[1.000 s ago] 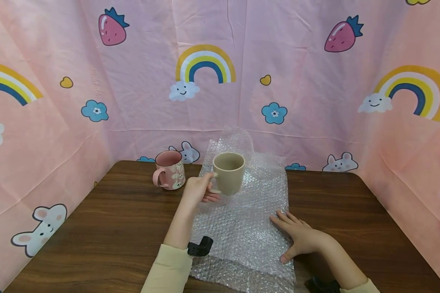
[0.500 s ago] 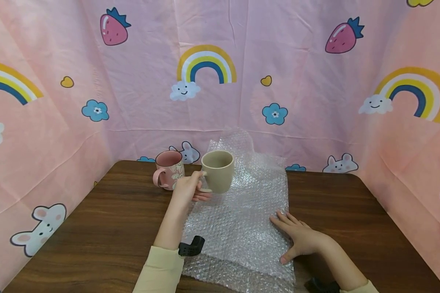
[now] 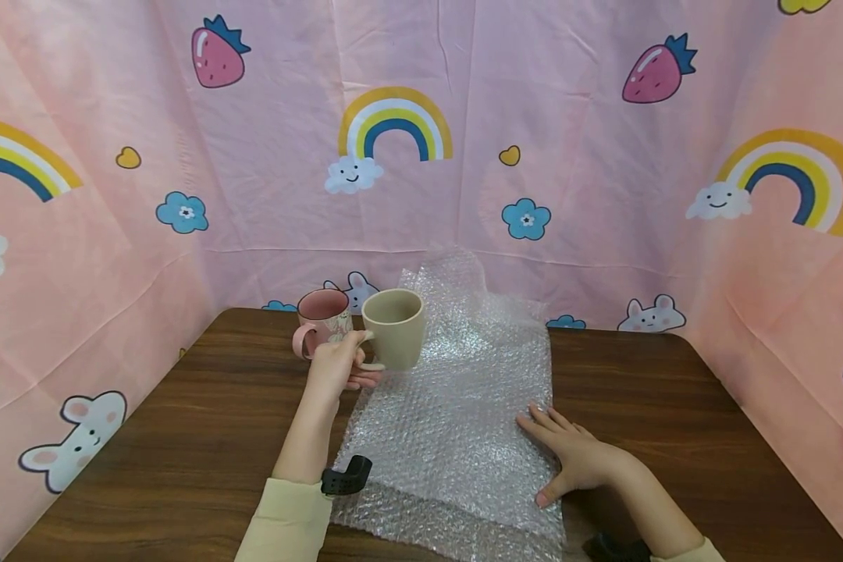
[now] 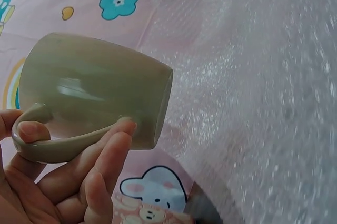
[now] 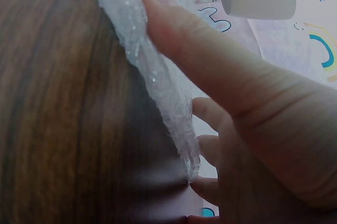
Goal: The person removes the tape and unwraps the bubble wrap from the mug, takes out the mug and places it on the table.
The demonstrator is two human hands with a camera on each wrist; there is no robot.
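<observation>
My left hand grips a plain beige mug by its handle, with fingers through the loop in the left wrist view. The mug is held upright above the left part of a sheet of bubble wrap. Spread on the right edge of the bubble wrap, my right hand presses with straight fingers; the right wrist view shows its thumb lying on the wrap's edge. Just behind my left hand stands a pink mug with white printed figures, its front partly hidden by that hand.
The dark wooden table carries the wrap and the pink mug. A pink cloth backdrop with rainbows and strawberries rises behind and at both sides. The wrap's far end leans up against this cloth.
My left hand has carried the beige mug leftward, from over the middle of the wrap toward the pink mug. The wrap's near left part now shows further left. My right hand stays put.
</observation>
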